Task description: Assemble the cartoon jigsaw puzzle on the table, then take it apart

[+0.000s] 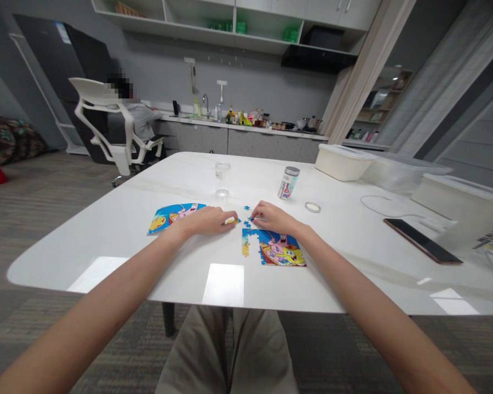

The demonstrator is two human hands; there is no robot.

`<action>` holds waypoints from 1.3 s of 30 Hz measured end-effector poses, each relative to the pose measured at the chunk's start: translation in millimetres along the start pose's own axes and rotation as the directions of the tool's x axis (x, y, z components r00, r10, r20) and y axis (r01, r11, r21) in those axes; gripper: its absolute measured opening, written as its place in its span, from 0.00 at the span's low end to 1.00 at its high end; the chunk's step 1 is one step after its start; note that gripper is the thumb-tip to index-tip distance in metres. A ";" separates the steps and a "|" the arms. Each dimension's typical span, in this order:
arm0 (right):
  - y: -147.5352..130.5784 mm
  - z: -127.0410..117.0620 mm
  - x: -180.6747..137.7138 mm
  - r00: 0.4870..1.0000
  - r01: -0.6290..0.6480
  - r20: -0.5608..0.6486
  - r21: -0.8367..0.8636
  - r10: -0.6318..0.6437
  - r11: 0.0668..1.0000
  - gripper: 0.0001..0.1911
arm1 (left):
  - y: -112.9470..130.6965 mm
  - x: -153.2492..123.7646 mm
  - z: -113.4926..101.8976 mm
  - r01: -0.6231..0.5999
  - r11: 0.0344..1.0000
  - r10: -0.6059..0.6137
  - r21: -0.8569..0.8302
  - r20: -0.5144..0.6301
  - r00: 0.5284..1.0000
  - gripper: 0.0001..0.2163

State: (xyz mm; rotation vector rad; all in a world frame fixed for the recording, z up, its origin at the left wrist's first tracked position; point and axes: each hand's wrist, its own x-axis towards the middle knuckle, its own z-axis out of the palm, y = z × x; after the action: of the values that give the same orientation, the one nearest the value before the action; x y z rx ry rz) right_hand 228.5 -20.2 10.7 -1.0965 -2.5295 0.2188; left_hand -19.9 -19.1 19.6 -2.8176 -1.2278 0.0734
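A partly assembled cartoon jigsaw puzzle point(276, 249) lies on the white table point(119, 241) in front of me. A printed picture card point(170, 215) with the same cartoon lies to its left. My left hand point(209, 220) rests on the card's right end, fingers pinched on a small yellow and blue puzzle piece point(231, 220). My right hand point(273, 217) sits at the puzzle's top edge, fingers curled on loose blue pieces point(248, 224). One more loose blue piece point(246, 208) lies just beyond the hands.
A clear glass point(222, 178), a small printed can point(288, 183) and its round lid point(313, 207) stand behind the puzzle. A phone point(422, 240), cable and white lidded bins point(342, 161) lie to the right. A person sits in a white office chair point(107, 128) at the far left.
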 end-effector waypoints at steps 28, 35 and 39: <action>14.7 1.5 -0.8 0.997 -0.063 -0.033 -0.012 0.063 0.998 0.04 | 2.6 -2.0 -6.0 -0.003 1.000 0.003 0.002 0.023 1.000 0.15; 12.0 -0.8 -0.4 0.997 -0.080 -0.018 -0.010 0.080 0.997 0.04 | 2.7 -1.3 -2.6 -0.034 0.999 0.033 0.043 0.007 0.999 0.16; 10.5 -2.0 0.0 0.996 -0.086 -0.006 -0.009 0.086 0.996 0.05 | 3.3 0.0 0.0 -0.039 0.998 0.039 0.042 0.003 0.999 0.17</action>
State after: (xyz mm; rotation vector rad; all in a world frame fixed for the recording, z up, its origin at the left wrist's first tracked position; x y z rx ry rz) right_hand 236.4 -13.0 9.5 -1.2090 -2.4838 0.2266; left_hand -17.5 -21.3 19.3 -2.8067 -1.1575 0.1029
